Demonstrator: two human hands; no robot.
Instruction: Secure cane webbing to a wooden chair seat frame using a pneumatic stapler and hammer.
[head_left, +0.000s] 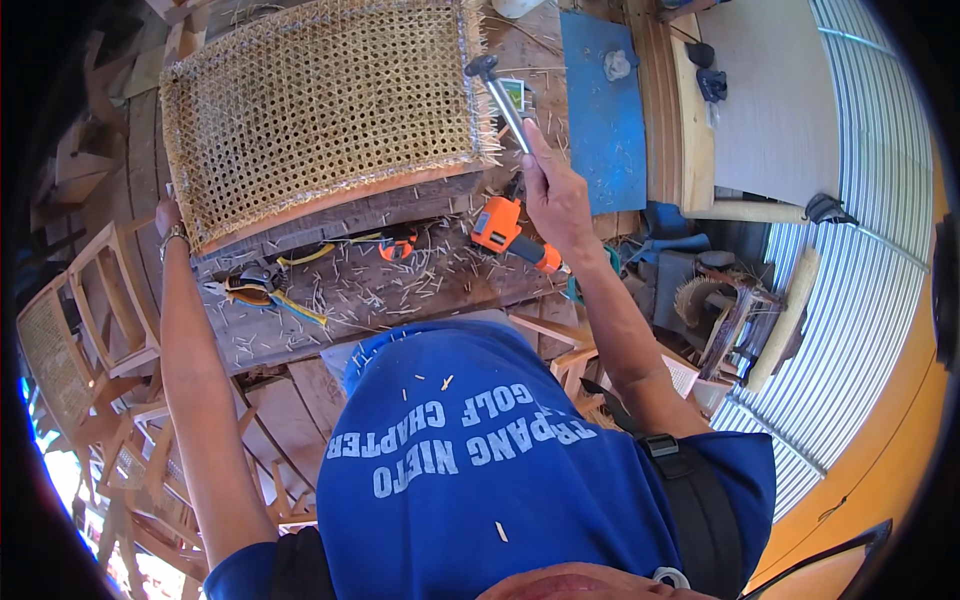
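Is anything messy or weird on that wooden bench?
Yes! Pale slivers are scattered messily across the wooden bench, and a few even lie on the person's blue shirt, an odd place for scraps. The woven cane panel also looks ragged along its right edge, where loose ends stick out.

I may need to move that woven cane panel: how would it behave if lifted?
The cane panel would probably stay stiff, since a wooden rail shows along its near edge. It is likely light for its size, the weave being full of holes. The strand ends jutting from its right side might snag.
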